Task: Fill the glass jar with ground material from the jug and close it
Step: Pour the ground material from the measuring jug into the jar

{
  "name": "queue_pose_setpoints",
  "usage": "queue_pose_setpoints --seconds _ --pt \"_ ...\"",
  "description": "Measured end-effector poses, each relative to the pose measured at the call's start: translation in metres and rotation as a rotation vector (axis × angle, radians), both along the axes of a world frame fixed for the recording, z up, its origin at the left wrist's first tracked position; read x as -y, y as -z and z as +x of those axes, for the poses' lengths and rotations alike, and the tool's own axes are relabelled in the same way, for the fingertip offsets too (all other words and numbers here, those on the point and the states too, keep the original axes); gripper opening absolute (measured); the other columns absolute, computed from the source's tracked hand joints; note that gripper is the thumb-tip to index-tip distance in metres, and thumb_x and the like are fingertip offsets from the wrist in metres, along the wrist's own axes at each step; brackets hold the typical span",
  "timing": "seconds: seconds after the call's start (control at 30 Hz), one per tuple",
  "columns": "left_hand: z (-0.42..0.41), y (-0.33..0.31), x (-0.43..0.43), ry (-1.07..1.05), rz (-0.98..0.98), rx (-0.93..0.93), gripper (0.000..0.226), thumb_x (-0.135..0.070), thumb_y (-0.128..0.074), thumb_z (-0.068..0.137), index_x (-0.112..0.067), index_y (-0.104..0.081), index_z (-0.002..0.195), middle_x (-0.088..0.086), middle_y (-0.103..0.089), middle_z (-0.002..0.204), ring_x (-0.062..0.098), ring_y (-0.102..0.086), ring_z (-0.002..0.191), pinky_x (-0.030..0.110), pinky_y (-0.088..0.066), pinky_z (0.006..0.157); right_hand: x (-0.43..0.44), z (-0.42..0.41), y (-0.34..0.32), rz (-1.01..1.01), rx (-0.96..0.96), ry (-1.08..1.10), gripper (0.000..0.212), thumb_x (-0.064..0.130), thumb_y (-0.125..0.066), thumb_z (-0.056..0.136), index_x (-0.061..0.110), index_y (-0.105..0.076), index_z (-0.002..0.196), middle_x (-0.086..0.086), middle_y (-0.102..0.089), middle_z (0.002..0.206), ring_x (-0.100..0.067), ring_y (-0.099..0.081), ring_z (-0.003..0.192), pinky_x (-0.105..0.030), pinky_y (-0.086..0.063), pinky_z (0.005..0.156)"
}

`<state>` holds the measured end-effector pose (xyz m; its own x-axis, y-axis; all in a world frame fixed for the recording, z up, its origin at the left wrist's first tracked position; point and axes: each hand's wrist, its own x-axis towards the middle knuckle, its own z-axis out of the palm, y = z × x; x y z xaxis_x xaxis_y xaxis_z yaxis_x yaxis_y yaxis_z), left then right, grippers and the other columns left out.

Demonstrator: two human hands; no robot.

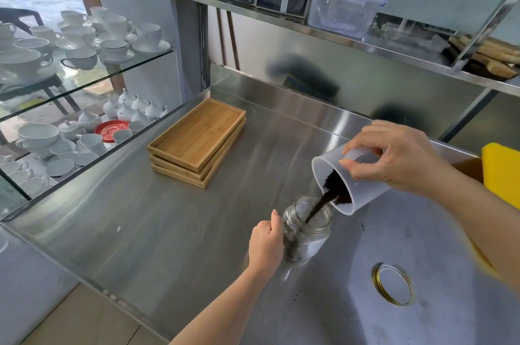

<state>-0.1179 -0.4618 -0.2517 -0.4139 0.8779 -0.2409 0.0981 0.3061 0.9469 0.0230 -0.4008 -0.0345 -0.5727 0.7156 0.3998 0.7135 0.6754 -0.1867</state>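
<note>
A clear glass jar (308,229) stands upright on the steel counter (180,226), its mouth open. My left hand (266,243) grips its left side. My right hand (394,157) holds a translucent plastic jug (332,175) tilted down to the left, just above the jar's mouth. A dark stream of ground material (319,205) runs from the jug's rim into the jar, where a dark layer lies at the bottom. The jar's lid (393,284), gold-rimmed, lies flat on the counter to the right of the jar.
A stack of wooden trays (198,139) sits at the back left of the counter. A glass cabinet of white cups and teapots (76,43) stands left. A yellow object (503,173) is at the right edge. Dark specks dot the counter near the jar.
</note>
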Motion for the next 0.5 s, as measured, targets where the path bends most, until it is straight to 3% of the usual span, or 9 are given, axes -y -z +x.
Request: queue_pose_setpoints --seconds 0.23,0.37,0.5 --pt "0.001 -0.005 0.002 0.008 -0.017 -0.018 0.052 -0.035 -0.033 0.097 -0.016 -0.015 0.051 -0.001 -0.022 0.049 0.017 -0.021 0.050 0.034 -0.021 0.055 0.002 0.001 -0.001 0.024 0.020 0.018 0.029 0.049 -0.054 0.062 0.023 -0.067 0.065 0.005 -0.049 0.055 -0.015 -0.039 0.068 -0.033 -0.037 0.056" --pt "0.001 -0.009 0.003 0.004 -0.019 -0.025 0.053 -0.033 -0.034 0.097 -0.016 -0.015 0.052 -0.002 -0.022 0.049 0.017 -0.022 0.050 0.035 -0.019 0.053 0.002 0.002 -0.004 0.042 0.030 -0.013 0.027 0.047 -0.057 0.063 0.022 -0.067 0.066 0.015 -0.043 0.053 -0.014 -0.037 0.068 -0.030 -0.034 0.053" --pt "0.001 -0.011 0.003 0.000 -0.024 -0.026 0.053 -0.032 -0.034 0.098 -0.016 -0.014 0.052 -0.002 -0.021 0.050 0.017 -0.021 0.050 0.035 -0.018 0.053 0.003 0.000 -0.003 0.073 0.054 -0.074 0.034 0.050 -0.050 0.063 0.021 -0.067 0.065 0.013 -0.041 0.054 -0.012 -0.037 0.066 -0.023 -0.029 0.049"
